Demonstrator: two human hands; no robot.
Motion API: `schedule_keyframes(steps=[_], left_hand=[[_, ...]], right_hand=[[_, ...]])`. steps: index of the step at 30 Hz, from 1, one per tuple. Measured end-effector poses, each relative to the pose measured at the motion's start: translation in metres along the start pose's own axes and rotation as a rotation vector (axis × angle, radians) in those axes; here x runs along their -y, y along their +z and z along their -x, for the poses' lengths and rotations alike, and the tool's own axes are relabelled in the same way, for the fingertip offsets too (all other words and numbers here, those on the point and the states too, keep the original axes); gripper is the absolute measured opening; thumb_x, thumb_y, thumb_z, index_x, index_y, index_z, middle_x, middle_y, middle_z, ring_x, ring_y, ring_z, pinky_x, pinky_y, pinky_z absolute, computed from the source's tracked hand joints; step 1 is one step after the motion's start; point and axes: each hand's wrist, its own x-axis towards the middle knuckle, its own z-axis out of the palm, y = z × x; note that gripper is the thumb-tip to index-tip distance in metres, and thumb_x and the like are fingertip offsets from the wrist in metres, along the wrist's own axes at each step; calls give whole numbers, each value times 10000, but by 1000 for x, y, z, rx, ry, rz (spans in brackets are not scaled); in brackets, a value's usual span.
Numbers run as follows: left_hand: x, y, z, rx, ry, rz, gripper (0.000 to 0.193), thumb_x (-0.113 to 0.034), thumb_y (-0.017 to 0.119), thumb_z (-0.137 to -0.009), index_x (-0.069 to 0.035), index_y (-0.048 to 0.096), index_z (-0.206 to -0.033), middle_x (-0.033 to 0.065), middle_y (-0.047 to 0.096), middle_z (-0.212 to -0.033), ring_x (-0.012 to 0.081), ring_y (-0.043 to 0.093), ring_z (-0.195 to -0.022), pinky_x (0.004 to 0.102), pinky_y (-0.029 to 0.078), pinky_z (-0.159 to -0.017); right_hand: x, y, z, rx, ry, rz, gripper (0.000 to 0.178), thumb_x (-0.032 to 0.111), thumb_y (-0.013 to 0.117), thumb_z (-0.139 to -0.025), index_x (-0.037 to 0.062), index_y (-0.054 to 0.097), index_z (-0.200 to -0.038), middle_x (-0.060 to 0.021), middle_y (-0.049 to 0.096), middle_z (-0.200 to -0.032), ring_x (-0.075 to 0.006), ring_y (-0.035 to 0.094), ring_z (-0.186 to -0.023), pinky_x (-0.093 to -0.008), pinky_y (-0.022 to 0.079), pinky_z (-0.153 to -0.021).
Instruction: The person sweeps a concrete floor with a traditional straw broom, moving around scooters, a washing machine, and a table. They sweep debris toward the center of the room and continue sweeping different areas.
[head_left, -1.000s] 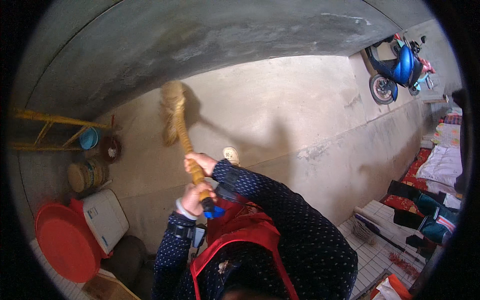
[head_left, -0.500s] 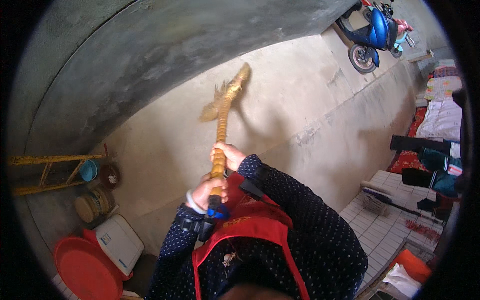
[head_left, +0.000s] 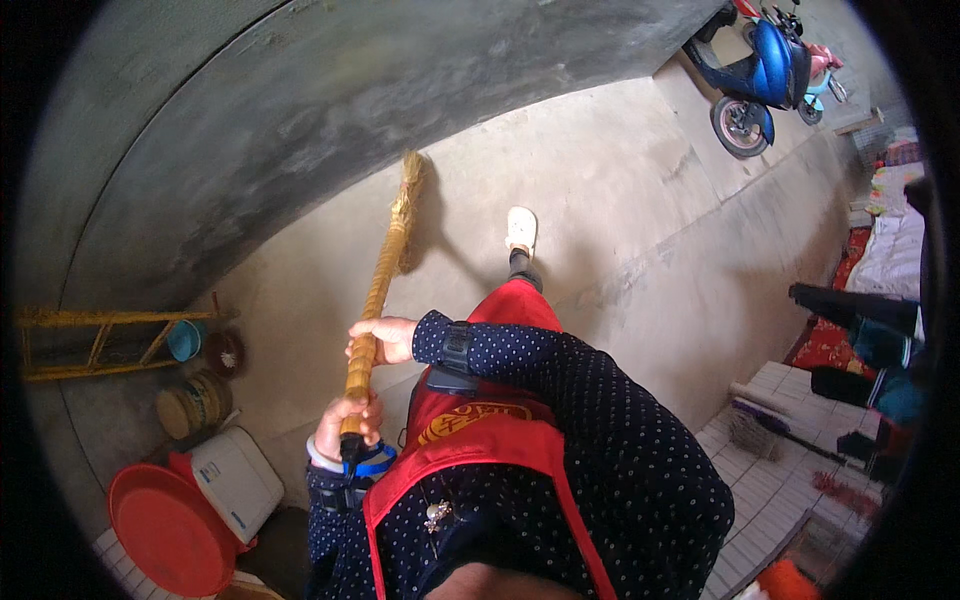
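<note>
A straw broom (head_left: 383, 268) with a thick, ringed yellow-brown handle slants up and away from me. Its bristle head rests near the foot of the grey wall, at the far side of the pale concrete floor (head_left: 480, 160). My left hand (head_left: 345, 424) is closed around the handle's lower end, by its black tip. Higher up the same handle, my right hand (head_left: 384, 340) grips with fingers wrapped round it. A white shoe (head_left: 521, 229) on my foot shows ahead of my red apron (head_left: 480, 440).
Along the left stand a yellow ladder (head_left: 100, 340), a blue bucket (head_left: 185, 340), a round tub (head_left: 193, 405), a white box (head_left: 237, 480) and a red basin (head_left: 170, 530). A blue scooter (head_left: 770, 65) is parked far right. Hanging clothes (head_left: 880, 340) and a long-handled brush (head_left: 790, 425) lie right.
Both hands and the broom have swung left, bringing the bristles toward the wall. My white-shod foot has come into view ahead.
</note>
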Motion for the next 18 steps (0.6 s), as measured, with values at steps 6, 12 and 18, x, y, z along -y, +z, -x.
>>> schedule_keyframes(steps=[6,12,18], left_hand=[[-36,98,-45,-143,-17,99,289,-150,599,-779,-35,451,-999,26,445,-687,111,441,-500,278,399,-418],[-54,192,-98,-283,29,129,326,-141,609,-739,-9,461,-997,43,473,-685,130,458,-485,282,417,-425],[-2,223,-112,-281,68,127,336,-121,583,-731,-9,456,-1021,50,471,-688,134,470,-493,281,413,-432]], right_hand=[[97,0,42,79,313,-87,145,135,579,-854,37,505,-930,-102,583,-904,-278,608,-900,-448,499,-835],[174,0,84,-40,454,-151,163,112,580,-835,28,484,-937,-108,580,-895,-287,614,-868,-449,512,-808],[166,-18,123,-141,466,-72,186,103,581,-826,23,468,-951,-110,560,-884,-275,611,-878,-434,513,-820]])
